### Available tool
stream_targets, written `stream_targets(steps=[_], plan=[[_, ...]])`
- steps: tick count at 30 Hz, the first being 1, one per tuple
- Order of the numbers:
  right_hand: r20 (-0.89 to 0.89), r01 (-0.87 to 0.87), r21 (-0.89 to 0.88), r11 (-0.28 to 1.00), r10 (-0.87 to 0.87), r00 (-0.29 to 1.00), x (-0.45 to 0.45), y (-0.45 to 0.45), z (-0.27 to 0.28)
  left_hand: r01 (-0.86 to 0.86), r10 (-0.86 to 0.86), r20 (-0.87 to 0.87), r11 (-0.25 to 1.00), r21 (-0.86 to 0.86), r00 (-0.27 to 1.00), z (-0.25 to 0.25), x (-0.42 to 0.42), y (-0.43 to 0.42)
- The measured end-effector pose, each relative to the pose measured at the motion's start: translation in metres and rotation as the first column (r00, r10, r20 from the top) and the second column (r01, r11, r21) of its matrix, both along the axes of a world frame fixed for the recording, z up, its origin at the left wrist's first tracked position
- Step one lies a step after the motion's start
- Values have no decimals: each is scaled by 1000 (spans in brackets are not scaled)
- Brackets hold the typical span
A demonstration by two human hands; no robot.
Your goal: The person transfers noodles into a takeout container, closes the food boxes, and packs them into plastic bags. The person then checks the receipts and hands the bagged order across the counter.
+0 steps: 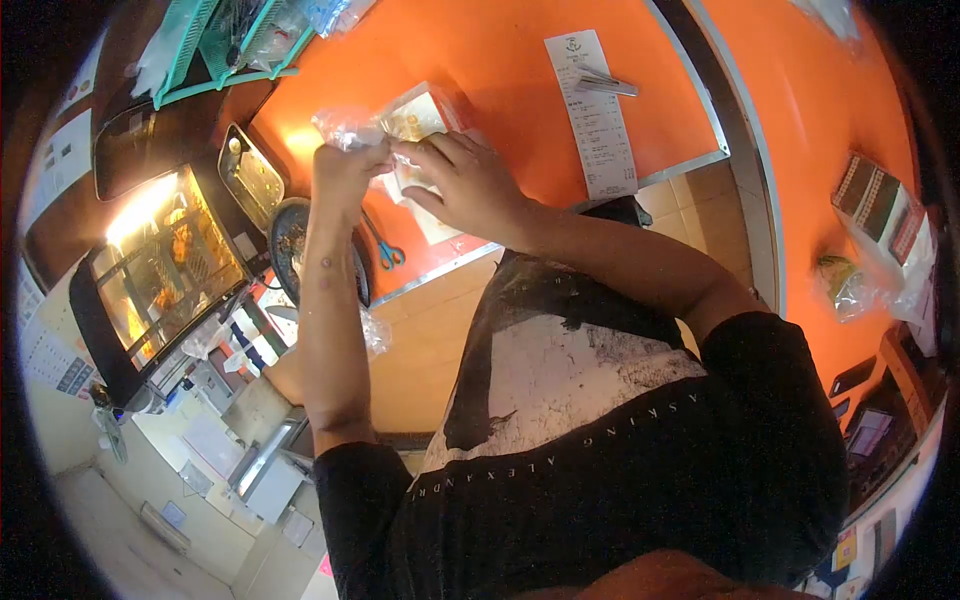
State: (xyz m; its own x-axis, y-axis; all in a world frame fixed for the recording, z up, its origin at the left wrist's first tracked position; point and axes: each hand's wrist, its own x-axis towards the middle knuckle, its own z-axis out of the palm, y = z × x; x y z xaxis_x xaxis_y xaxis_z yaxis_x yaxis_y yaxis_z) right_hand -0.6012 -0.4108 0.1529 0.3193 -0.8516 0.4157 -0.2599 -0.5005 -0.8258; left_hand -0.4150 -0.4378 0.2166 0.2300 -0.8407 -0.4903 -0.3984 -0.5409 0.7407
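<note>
My left hand [348, 175] is closed in a fist around a clear plastic bag [345, 130], whose crumpled film sticks out above the fingers. Beside it, my right hand [468, 188] reaches over with bent fingers, their tips close to the left fingers at the bag. A gap shows between its thumb and forefinger. Under and behind the hands lies a flat printed packet [415, 115] in white, red and yellow, partly covered by them. Blue-handled scissors [388, 252] lie on the orange table [500, 60] near its front edge, below my hands.
A printed receipt [600, 150] with a metal stapler-like tool [607, 83] on it lies to the right. At the left are a dark round tray [290, 235], a metal tray [250, 180], and a lit food display case [165, 265]. A teal basket [205, 50] stands at the back.
</note>
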Motion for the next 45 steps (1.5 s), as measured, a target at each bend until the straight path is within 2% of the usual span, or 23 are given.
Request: stream_targets(steps=[1, 3, 4, 6, 7, 11, 13, 16, 18, 20, 22, 23, 24, 25, 26, 28, 29, 33, 35, 38, 45], plan=[[1, -1, -4, 1000, 1, 1000, 0, -3, 0, -119, 117, -84, 993, -23, 990, -6, 0, 8], [-66, -111, 195, 974, 126, 990, 1, -13, -1, -306, 286, -267, 951, -35, 920, -14, -3, 22], [-65, -116, 191, 975, 130, 989, 1, -16, -2, -310, 289, -267, 950, -40, 920, -18, -11, 30], [-2, -182, 232, 956, 187, 982, 1, -19, -5, -531, 422, -448, 834, -148, 788, -29, -24, 45], [38, -173, 139, 975, 169, 985, 2, -20, -6, -564, 425, -515, 813, -145, 744, -37, -24, 48], [-63, -174, 123, 977, 182, 981, 0, -12, 4, -626, 469, -553, 770, -126, 688, -40, -32, 58], [-216, -200, 134, 971, 226, 950, 0, -8, 8, -647, 476, -584, 754, -114, 658, -37, -29, 59], [-150, -241, 91, 966, 252, 956, 4, -15, 1, -653, 469, -621, 752, -93, 628, -34, -25, 57], [-129, -293, 77, 953, 301, 945, 4, -18, -1, -592, 476, -610, 806, 14, 634, -33, -17, 56], [-108, -344, 63, 937, 349, 931, 3, -21, -6, -581, 479, -594, 813, 23, 646, -33, -15, 55], [-40, -218, -46, 975, 216, 975, 9, -21, -7, -571, 484, -573, 820, 34, 661, -31, -18, 56], [-36, -227, -50, 973, 225, 974, 11, -21, -7, -562, 445, -594, 827, -14, 671, -30, -21, 55], [61, -231, 319, 919, 223, 973, 12, -24, 8, -551, 402, -611, 832, -67, 681, -29, -22, 54], [150, -240, 644, 726, 188, 971, 15, -24, 16, -528, 367, -642, 847, -69, 673, -38, -18, 54], [160, -255, 642, 723, 198, 967, 20, -26, 11, -536, 375, -634, 841, -74, 676, -41, -17, 57], [435, -351, 783, 514, -48, 899, 28, -29, 4, -587, 381, -654, 800, -121, 654, -36, -28, 58], [423, -302, 805, 511, -136, 896, 31, -28, 6, -619, 413, -641, 775, -126, 648, -32, -33, 57], [428, -273, 796, 541, -183, 885, 31, -28, 2, -627, 389, -661, 762, -162, 642, -44, -38, 58], [100, -24, 555, 831, -39, 994, 25, -25, 7, -650, 406, -648, 737, -184, 644, -46, -41, 60], [4, -19, 488, 873, 19, 1000, 15, -16, 24, -673, 426, -629, 707, -218, 651, -48, -44, 63], [64, -96, 478, 873, 74, 995, 13, -16, 10, -675, 432, -612, 698, -239, 663, -49, -45, 63]])
